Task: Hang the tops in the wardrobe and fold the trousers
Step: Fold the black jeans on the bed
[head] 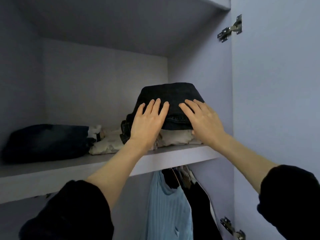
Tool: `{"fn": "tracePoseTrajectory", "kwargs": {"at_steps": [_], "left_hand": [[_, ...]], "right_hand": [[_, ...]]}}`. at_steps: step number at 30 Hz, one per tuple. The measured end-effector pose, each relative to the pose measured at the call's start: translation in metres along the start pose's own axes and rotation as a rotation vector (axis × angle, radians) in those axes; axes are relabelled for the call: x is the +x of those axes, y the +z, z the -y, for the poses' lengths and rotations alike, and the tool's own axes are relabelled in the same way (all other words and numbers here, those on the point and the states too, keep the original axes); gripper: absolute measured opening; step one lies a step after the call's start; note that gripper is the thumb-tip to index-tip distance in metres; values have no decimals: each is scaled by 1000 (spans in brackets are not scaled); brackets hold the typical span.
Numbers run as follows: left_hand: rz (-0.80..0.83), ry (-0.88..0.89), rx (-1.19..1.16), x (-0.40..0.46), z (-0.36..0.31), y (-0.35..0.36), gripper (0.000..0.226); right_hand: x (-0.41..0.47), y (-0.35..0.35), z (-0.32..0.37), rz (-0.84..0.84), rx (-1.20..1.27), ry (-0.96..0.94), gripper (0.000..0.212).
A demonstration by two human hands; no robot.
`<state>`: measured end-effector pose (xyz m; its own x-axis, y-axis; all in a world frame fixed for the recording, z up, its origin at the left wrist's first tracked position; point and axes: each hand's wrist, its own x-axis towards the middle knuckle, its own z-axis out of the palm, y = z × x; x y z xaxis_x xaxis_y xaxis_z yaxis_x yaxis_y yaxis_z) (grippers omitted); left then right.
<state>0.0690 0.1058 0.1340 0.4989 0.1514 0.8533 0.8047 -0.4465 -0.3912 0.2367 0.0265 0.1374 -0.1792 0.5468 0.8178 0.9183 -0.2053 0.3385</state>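
Folded dark denim trousers (171,94) lie on top of a folded beige garment (176,137) at the right end of the wardrobe shelf (173,156). My left hand (149,122) presses flat on the dark trousers' left part, fingers straight. My right hand (204,118) rests flat on their right part, its thumb at the front edge. Below the shelf a light blue ribbed top (166,205) and a black top (199,196) hang from hangers.
Another folded dark denim pair (46,141) lies at the shelf's left, with a crumpled beige garment (107,141) beside it. The open wardrobe door (277,101) stands at the right, with metal hinges (230,30) on it. An upper shelf board (216,0) closes the compartment overhead.
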Motion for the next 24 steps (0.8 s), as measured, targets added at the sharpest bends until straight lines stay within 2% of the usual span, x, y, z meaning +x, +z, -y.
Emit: {"fn": "tracePoseTrajectory", "kwargs": {"at_steps": [4,10,18,20,21,24], "left_hand": [[-14,-25,46,40,23,50,73],[19,-79,94,88,39,135,83],[127,-77,181,140,47,241,77],[296,-112,146,148,42,269,81],[462,-145,72,149,39,282,82],[1082,-201,-225,151,31,312,69]], "right_hand": [[54,45,-11,-12,-27,15,86],[120,128,-32,-3,-18,-14,86],[182,249,-63,5,19,-41,95],[192,280,-71,109,46,-31,99],[195,296,-73,227,73,-37,98],[198,334,-73,804,195,-83,84]]}}
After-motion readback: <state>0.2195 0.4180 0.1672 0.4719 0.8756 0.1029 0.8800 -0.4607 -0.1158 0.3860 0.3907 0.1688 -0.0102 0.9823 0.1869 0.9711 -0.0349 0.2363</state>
